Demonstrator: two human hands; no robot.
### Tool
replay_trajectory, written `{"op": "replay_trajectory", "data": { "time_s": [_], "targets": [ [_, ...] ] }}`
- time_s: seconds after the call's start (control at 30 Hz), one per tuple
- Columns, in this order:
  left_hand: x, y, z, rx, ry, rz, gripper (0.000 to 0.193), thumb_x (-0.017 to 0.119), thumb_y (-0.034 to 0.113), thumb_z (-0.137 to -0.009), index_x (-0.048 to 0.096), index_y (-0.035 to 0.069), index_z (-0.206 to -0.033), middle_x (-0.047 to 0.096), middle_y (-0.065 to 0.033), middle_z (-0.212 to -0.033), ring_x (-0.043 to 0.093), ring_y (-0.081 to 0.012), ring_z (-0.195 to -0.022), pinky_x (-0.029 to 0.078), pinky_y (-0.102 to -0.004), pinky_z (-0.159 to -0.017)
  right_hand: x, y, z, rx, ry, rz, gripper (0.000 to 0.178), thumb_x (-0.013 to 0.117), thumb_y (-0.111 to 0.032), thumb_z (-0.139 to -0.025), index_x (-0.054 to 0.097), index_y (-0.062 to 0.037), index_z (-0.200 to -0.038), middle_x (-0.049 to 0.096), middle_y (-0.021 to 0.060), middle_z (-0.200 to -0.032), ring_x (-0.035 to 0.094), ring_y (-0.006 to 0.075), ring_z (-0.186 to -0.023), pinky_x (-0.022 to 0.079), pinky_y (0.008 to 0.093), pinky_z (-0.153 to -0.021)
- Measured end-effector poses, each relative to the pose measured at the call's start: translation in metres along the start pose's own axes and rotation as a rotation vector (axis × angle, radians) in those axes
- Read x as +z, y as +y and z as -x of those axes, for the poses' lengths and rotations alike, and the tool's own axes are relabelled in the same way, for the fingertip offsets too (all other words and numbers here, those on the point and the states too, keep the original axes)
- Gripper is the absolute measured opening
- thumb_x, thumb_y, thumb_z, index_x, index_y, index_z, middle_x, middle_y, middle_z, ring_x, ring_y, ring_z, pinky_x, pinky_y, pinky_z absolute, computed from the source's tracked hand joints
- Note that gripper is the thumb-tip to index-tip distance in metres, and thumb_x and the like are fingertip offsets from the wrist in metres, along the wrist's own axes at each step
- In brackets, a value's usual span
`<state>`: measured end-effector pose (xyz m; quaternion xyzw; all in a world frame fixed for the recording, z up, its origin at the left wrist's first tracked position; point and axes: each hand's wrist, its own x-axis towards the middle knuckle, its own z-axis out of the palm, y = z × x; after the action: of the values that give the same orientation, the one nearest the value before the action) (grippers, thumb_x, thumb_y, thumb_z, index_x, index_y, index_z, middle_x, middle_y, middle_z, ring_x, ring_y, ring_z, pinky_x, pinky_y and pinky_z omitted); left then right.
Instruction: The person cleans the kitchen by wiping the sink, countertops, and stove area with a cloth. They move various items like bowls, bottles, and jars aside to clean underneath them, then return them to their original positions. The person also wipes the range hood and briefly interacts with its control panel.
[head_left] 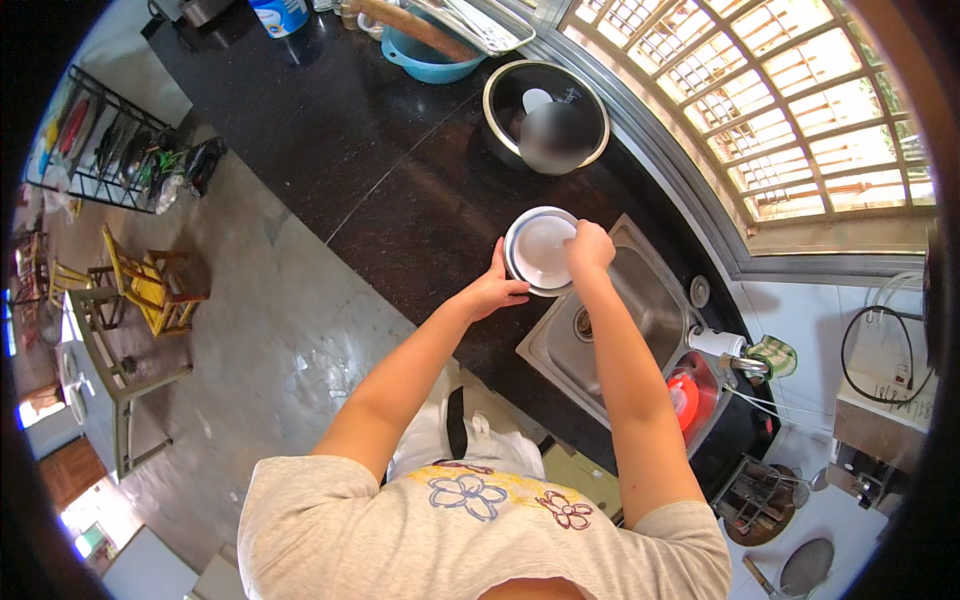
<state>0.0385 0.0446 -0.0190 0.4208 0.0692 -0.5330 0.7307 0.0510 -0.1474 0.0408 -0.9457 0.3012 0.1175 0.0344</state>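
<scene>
A white bowl (543,250) with a blue band near its rim is between my two hands, over the counter's edge beside the sink. My left hand (490,290) grips its left side, thumb up along the rim and fingers under the near edge. My right hand (590,250) is closed on the right rim, its fingertips partly hidden. The bowl's inside faces up and looks bare. Just to the right and nearer me lies the steel sink (645,275), its drain (583,322) partly covered by my right forearm.
A round black vessel (500,105) with a pale rim stands beyond the bowl by the barred window (770,100). A blue basin (425,60) holds a wooden rolling pin. A red item (683,400) sits in the smaller sink basin, near the tap (745,365). Yellow chairs (150,285) stand left.
</scene>
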Motion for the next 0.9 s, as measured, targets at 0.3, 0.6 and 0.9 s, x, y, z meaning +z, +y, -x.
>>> {"op": "replay_trajectory", "data": {
  "time_s": [0.3,0.6,0.9],
  "targets": [
    [0.004,-0.001,-0.012,0.006,0.054,-0.124,0.116,0.061,-0.004,-0.083,-0.023,0.034,-0.154,0.03,-0.0128,-0.148,0.053,-0.0256,-0.123,0.053,-0.0432,-0.098,0.012,0.027,0.001,-0.287,0.086,-0.525,0.027,0.06,-0.002,-0.086,0.05,-0.004,-0.111,0.066,0.0241,-0.092,0.064,0.0455,-0.092,0.05,0.0498,-0.082],
    [0.016,0.01,-0.003,0.025,0.116,-0.084,0.098,0.051,-0.008,-0.084,-0.004,0.029,-0.156,0.034,-0.0163,-0.148,0.057,-0.0344,-0.124,0.055,-0.048,-0.098,-0.013,0.018,-0.008,-0.518,-0.003,-0.312,0.052,0.061,-0.001,-0.082,0.059,-0.0261,-0.128,0.058,0.0181,-0.106,0.066,0.04,-0.095,0.053,0.0475,-0.081],
    [0.003,0.015,-0.003,0.026,0.025,-0.082,0.092,0.051,-0.005,-0.088,0.0,0.028,-0.157,0.026,-0.0196,-0.154,0.052,-0.0395,-0.129,0.051,-0.0558,-0.102,0.0,0.038,0.003,-0.594,0.074,-0.345,0.044,0.057,-0.004,-0.089,0.053,-0.0165,-0.131,0.062,0.0204,-0.11,0.067,0.0407,-0.093,0.053,0.0475,-0.08]
  ]
}}
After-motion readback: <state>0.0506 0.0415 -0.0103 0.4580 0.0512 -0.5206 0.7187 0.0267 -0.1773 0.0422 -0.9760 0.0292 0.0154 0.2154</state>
